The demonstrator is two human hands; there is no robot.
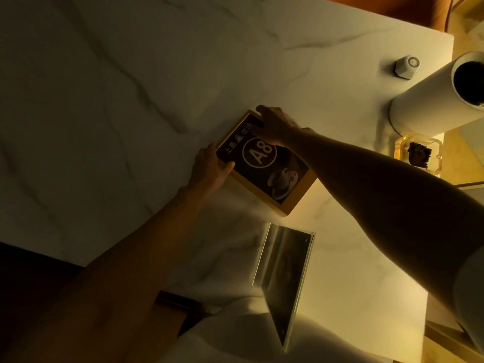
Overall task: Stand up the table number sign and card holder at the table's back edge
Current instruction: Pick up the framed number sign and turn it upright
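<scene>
The table number sign (272, 169) is a dark card marked A8 with a coffee cup picture, set in a yellow wooden frame. It rests on the white marble table (104, 100) near the middle of the head view. My left hand (209, 169) grips its left corner, thumb on the face. My right hand (275, 124) pinches its top corner. Below it stands the clear acrylic card holder (282, 279), upright on its edge, with no hand on it.
A tall white lamp cylinder (429, 100) stands at the right, with a small white capped object (407, 66) behind it. A clear ashtray (419, 155) with dark contents sits at the right edge. An orange seat (419, 9) is beyond the table. A dark wooden strip (180, 302) lies near me.
</scene>
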